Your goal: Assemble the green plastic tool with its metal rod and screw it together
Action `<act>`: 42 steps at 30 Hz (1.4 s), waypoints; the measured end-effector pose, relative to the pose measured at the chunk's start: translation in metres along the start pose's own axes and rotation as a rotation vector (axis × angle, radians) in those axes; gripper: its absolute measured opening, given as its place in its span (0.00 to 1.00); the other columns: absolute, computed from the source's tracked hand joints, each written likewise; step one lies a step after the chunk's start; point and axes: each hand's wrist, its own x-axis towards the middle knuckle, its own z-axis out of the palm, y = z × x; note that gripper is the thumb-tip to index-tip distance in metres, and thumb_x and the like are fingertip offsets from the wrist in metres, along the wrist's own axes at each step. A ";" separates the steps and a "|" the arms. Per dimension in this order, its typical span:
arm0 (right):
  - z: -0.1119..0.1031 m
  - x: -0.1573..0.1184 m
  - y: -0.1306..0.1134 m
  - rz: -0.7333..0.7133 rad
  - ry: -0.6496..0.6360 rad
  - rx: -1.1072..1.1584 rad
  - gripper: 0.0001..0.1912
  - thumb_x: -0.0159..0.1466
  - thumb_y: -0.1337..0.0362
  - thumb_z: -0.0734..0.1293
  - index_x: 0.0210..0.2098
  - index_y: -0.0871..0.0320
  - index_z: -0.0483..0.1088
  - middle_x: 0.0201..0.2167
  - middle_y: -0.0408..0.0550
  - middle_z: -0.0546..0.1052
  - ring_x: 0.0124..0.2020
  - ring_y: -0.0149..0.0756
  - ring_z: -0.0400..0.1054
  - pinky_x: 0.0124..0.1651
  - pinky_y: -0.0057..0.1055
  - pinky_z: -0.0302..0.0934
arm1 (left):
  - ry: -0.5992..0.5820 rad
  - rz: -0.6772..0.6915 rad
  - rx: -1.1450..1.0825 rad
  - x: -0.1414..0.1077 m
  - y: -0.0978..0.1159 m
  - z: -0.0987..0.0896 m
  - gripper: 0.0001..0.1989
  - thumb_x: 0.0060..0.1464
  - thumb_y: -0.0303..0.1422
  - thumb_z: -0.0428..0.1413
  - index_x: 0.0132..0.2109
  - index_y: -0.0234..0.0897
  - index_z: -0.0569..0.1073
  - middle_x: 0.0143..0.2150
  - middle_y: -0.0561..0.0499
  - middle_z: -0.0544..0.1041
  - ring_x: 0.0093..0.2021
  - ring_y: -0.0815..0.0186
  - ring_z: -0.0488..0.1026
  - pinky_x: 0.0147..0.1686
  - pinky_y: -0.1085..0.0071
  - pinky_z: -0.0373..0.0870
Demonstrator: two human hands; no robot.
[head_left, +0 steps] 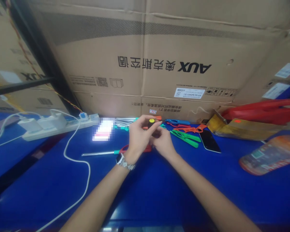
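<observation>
My left hand (139,137), with a watch on its wrist, is raised over the middle of the table. Its thumb and fingers close around a small piece with a round yellow end (151,120). Against it is my right hand (163,140), fingers curled in; what they hold is hidden. Below the hands lies a long-nosed lighter (99,154) with a metal tube, teal collar and red handle, partly covered by my left hand. Behind them are several metal tubes (125,122) with teal ends. Green plastic handle parts (186,138) lie just to the right, with orange ones (192,129) behind.
A dark phone (210,141) and a bottle (268,156) lie on the right, before an open carton (234,129) with red material. At left are a white power strip (60,127), a trailing cable (89,174) and a bright blurred screen (103,129). Large cardboard (99,48) stands behind.
</observation>
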 end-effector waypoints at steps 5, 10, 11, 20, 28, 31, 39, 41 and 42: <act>-0.029 0.000 -0.014 0.055 -0.312 0.108 0.14 0.59 0.53 0.69 0.33 0.58 0.70 0.21 0.41 0.71 0.17 0.28 0.61 0.21 0.26 0.56 | -0.400 -0.067 -0.038 0.000 0.006 -0.008 0.21 0.64 0.41 0.52 0.61 0.40 0.71 0.46 0.46 0.81 0.29 0.66 0.77 0.31 0.69 0.76; -0.023 0.002 -0.004 0.053 -0.177 0.084 0.11 0.56 0.59 0.70 0.24 0.59 0.68 0.18 0.41 0.70 0.16 0.28 0.59 0.20 0.26 0.56 | -0.177 0.060 0.091 0.000 0.005 0.000 0.19 0.55 0.40 0.62 0.52 0.38 0.74 0.46 0.46 0.80 0.39 0.63 0.77 0.39 0.68 0.75; -0.015 0.002 -0.002 0.039 -0.114 0.071 0.10 0.55 0.60 0.69 0.23 0.58 0.68 0.18 0.41 0.70 0.18 0.29 0.61 0.22 0.27 0.58 | -0.067 0.064 0.103 0.000 0.005 0.003 0.18 0.51 0.39 0.65 0.48 0.37 0.75 0.44 0.47 0.80 0.40 0.63 0.77 0.40 0.69 0.74; -0.022 0.002 -0.008 0.049 -0.263 0.127 0.13 0.58 0.55 0.69 0.37 0.57 0.69 0.22 0.40 0.71 0.18 0.30 0.61 0.22 0.28 0.58 | -0.341 0.005 -0.023 0.003 0.006 -0.004 0.15 0.63 0.38 0.53 0.53 0.40 0.76 0.49 0.46 0.81 0.39 0.62 0.79 0.39 0.66 0.77; -0.014 0.004 0.002 0.042 -0.008 0.037 0.09 0.54 0.62 0.70 0.24 0.57 0.65 0.16 0.39 0.68 0.16 0.29 0.59 0.19 0.26 0.53 | 0.009 0.059 0.056 0.003 0.004 0.007 0.18 0.49 0.38 0.67 0.45 0.36 0.74 0.41 0.46 0.79 0.41 0.63 0.77 0.43 0.67 0.75; -0.001 0.004 0.003 0.009 0.095 -0.015 0.08 0.55 0.61 0.70 0.32 0.57 0.70 0.18 0.39 0.69 0.19 0.31 0.61 0.22 0.27 0.56 | 0.055 -0.009 -0.018 0.003 0.004 0.005 0.14 0.48 0.39 0.67 0.36 0.36 0.73 0.32 0.51 0.78 0.33 0.67 0.76 0.35 0.71 0.74; -0.034 0.001 -0.017 0.050 -0.327 0.014 0.18 0.62 0.50 0.68 0.40 0.59 0.73 0.26 0.43 0.73 0.21 0.29 0.63 0.22 0.26 0.59 | -0.203 0.071 0.097 0.005 0.001 -0.020 0.10 0.60 0.37 0.58 0.46 0.40 0.78 0.43 0.48 0.81 0.43 0.65 0.77 0.46 0.68 0.73; -0.035 0.002 -0.016 0.074 -0.314 0.046 0.17 0.60 0.50 0.69 0.37 0.59 0.73 0.25 0.43 0.73 0.21 0.30 0.64 0.20 0.26 0.57 | -0.202 0.072 0.114 0.004 0.002 -0.018 0.11 0.59 0.37 0.59 0.47 0.41 0.78 0.45 0.48 0.81 0.44 0.65 0.77 0.48 0.67 0.72; -0.031 0.003 -0.013 0.064 -0.273 0.057 0.16 0.58 0.51 0.71 0.34 0.58 0.72 0.25 0.43 0.74 0.23 0.31 0.66 0.21 0.26 0.58 | -0.167 0.060 0.102 0.004 0.003 -0.015 0.12 0.56 0.37 0.61 0.47 0.40 0.78 0.45 0.48 0.81 0.44 0.64 0.77 0.47 0.67 0.73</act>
